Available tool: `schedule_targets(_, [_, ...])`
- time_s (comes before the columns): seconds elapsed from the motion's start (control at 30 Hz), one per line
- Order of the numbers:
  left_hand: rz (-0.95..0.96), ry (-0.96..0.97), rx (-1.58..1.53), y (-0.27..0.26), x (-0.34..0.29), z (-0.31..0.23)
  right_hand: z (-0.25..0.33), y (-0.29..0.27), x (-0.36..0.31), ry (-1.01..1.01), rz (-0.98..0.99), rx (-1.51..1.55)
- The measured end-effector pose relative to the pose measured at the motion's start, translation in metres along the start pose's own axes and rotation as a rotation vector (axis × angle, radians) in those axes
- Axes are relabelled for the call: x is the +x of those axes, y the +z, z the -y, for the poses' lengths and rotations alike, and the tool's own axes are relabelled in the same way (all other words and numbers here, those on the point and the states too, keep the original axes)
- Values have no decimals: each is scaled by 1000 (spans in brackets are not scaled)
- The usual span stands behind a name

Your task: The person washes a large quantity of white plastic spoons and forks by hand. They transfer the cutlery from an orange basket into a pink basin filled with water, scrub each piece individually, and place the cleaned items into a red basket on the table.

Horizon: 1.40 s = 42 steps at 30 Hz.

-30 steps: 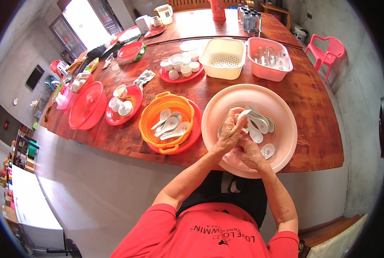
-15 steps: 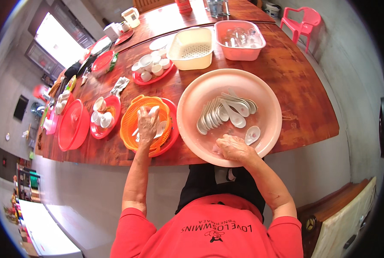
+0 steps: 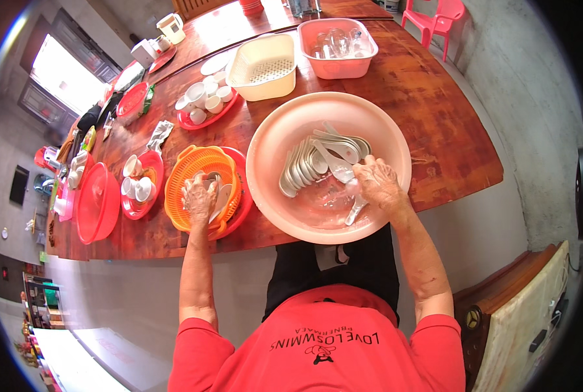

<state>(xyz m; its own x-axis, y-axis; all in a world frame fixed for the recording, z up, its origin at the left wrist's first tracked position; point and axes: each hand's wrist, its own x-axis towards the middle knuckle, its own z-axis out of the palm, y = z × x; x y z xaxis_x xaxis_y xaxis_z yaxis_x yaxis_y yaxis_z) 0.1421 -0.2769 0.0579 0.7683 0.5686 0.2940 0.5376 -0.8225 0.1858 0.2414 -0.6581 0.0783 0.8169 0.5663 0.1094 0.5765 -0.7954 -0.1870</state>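
My left hand (image 3: 200,199) reaches into an orange colander (image 3: 172,178), its fingers curled down round a white soup spoon (image 3: 213,176). Another pale spoon (image 3: 223,198) lies beside it. The colander rests on a red tray (image 3: 240,212). My right hand (image 3: 378,181) is inside a large pale pink basin (image 3: 265,134) that holds some water. Its fingers close on a white spoon (image 3: 355,212) whose upper part they hide. A row of white soup spoons (image 3: 298,171) leans together in the basin, left of that hand.
Beyond the basin stand a cream draining basket (image 3: 238,80) and a pink tub (image 3: 334,67) with glasses. A red plate (image 3: 192,123) bears white cups. Farther left are another red plate (image 3: 134,210) with cups and a red bowl (image 3: 98,202). The table's front edge curves below.
My right hand has moved up and right in the basin, over the loose spoon. My left hand has sunk lower into the colander, its fingers more curled. The whole view has shifted slightly.
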Motion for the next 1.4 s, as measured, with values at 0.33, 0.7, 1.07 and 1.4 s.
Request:
schedule_targets(0.33, [-333,480,-396,-39,-34,-119,-1,17,2,-84,394,190])
schedule_targets(0.7, [343,683,-321,-9,-89,-196,14,4,16,-341,-265,245])
schedule_targets(1.07, [922,-119,-1260,12,-52,-179,8,-19,12,205,149,-72])
schedule_targets(1.4, [1061,-447,-1600,0,-51,-175,32,-30,16,-91,98,794])
